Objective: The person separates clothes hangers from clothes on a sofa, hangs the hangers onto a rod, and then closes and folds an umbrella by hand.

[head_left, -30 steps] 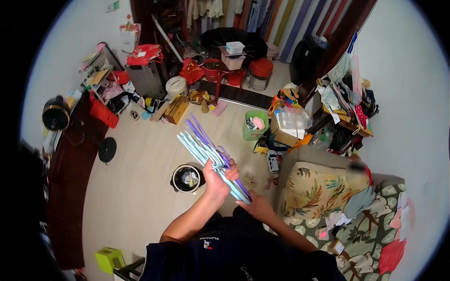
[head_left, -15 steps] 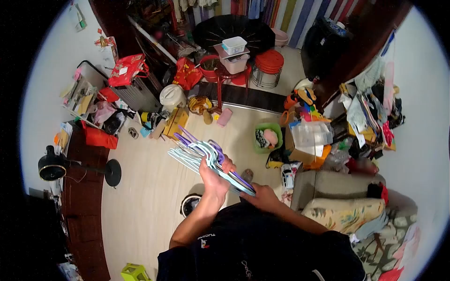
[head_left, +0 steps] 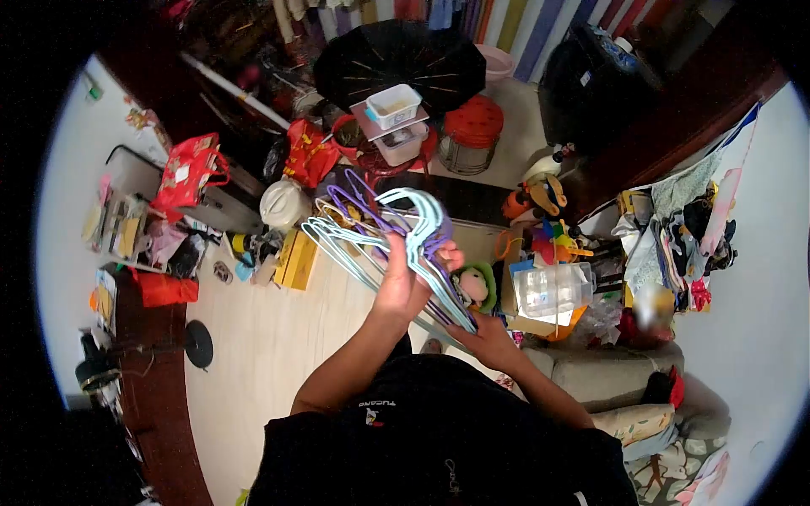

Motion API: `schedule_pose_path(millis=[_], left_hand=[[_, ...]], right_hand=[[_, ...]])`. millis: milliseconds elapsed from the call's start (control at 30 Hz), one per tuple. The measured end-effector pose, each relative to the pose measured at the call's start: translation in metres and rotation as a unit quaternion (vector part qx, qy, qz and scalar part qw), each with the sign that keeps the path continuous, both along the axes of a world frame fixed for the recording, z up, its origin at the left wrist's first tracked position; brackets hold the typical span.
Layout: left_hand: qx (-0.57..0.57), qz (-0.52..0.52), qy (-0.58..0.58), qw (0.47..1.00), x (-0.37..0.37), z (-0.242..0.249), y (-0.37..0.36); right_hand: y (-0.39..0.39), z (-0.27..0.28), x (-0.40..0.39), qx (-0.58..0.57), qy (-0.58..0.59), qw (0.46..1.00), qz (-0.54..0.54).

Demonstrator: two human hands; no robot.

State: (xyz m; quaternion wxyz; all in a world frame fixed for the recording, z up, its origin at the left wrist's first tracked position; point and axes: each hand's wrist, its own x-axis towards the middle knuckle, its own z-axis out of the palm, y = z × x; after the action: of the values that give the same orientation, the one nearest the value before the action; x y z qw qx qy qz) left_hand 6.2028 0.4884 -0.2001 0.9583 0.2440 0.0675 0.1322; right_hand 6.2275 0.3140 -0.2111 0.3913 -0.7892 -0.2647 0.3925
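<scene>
A bundle of clothes hangers (head_left: 429, 226), pale blue and purple, is held up in front of my body, hooks toward the far side. My left hand (head_left: 403, 282) is closed around the middle of the bundle, with its fingertips showing on the right side. My right hand (head_left: 489, 341) grips the near right end, where the hangers come together. Some pale blue hanger frames spread out to the left of my left hand. Behind the bundle, a green basket (head_left: 484, 285) with a pink item in it is partly hidden.
Ahead, a red stool carries white plastic boxes (head_left: 395, 105), near an open black umbrella (head_left: 396, 67). A cardboard box with a clear container (head_left: 553, 288) stands right, before a sofa (head_left: 599, 379). At left are a yellow box (head_left: 296, 259) and a standing fan (head_left: 97, 367).
Both hands have raised the hangers farther forward and slightly right, so they now overlap the green basket. The camera view has shifted too. The grip of both hands remains.
</scene>
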Motion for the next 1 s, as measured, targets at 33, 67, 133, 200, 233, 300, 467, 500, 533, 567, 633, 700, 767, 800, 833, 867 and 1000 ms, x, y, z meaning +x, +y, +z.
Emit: schedule_pose_path(millis=[33, 67, 133, 200, 233, 300, 467, 500, 533, 567, 633, 700, 767, 800, 833, 867, 1000], left_hand=[[0.020, -0.033, -0.007, 0.999, 0.018, -0.004, 0.005], [0.038, -0.065, -0.014, 0.997, 0.036, -0.011, 0.010], [0.004, -0.132, 0.025, 0.991, 0.071, -0.011, 0.024], [0.027, -0.144, 0.019, 0.989, 0.111, -0.021, 0.042], [0.022, -0.158, 0.049, 0.986, 0.128, -0.020, 0.052], [0.035, -0.208, 0.056, 0.976, 0.162, -0.022, 0.074], [0.049, -0.258, 0.047, 0.964, 0.234, -0.033, 0.103], [0.063, -0.272, 0.038, 0.959, 0.246, -0.031, 0.106], [0.079, -0.284, 0.024, 0.955, 0.258, -0.028, 0.109], [0.047, -0.297, -0.002, 0.954, 0.272, -0.032, 0.111], [0.007, -0.323, 0.009, 0.946, 0.303, -0.038, 0.120], [0.005, -0.327, 0.015, 0.945, 0.336, -0.042, 0.130], [0.031, -0.315, -0.007, 0.949, 0.375, -0.045, 0.140], [0.053, -0.306, -0.016, 0.950, 0.397, -0.046, 0.144], [0.074, -0.296, -0.026, 0.952, 0.421, -0.045, 0.149], [0.095, -0.285, -0.035, 0.953, 0.445, -0.044, 0.153], [0.089, -0.235, -0.004, 0.968, 0.555, -0.035, 0.151]], right_hand=[[0.003, -0.004, 0.011, 0.011, 0.017, 1.000, -0.023], [0.007, -0.008, 0.024, 0.020, 0.034, 0.998, -0.046], [0.020, -0.012, 0.053, 0.000, 0.008, 0.998, -0.068], [0.038, -0.021, 0.083, 0.005, -0.026, 0.995, -0.095], [0.050, -0.015, 0.097, -0.010, 0.002, 0.993, -0.115], [0.072, -0.016, 0.123, -0.005, 0.010, 0.989, -0.144], [0.117, -0.004, 0.177, -0.021, 0.042, 0.975, -0.218], [0.122, -0.004, 0.189, -0.035, 0.035, 0.973, -0.227], [0.125, -0.004, 0.201, -0.048, 0.022, 0.971, -0.234], [0.128, -0.002, 0.215, -0.060, 0.011, 0.969, -0.238], [0.137, 0.006, 0.246, -0.037, 0.058, 0.964, -0.258], [0.145, 0.005, 0.282, -0.028, 0.085, 0.960, -0.264], [0.149, -0.003, 0.325, -0.029, 0.091, 0.960, -0.264], [0.151, -0.006, 0.349, -0.020, 0.088, 0.964, -0.250], [0.152, -0.009, 0.377, -0.011, 0.085, 0.968, -0.235], [0.152, -0.011, 0.403, -0.003, 0.082, 0.972, -0.219], [0.160, 0.015, 0.527, -0.058, 0.119, 0.975, -0.178]])
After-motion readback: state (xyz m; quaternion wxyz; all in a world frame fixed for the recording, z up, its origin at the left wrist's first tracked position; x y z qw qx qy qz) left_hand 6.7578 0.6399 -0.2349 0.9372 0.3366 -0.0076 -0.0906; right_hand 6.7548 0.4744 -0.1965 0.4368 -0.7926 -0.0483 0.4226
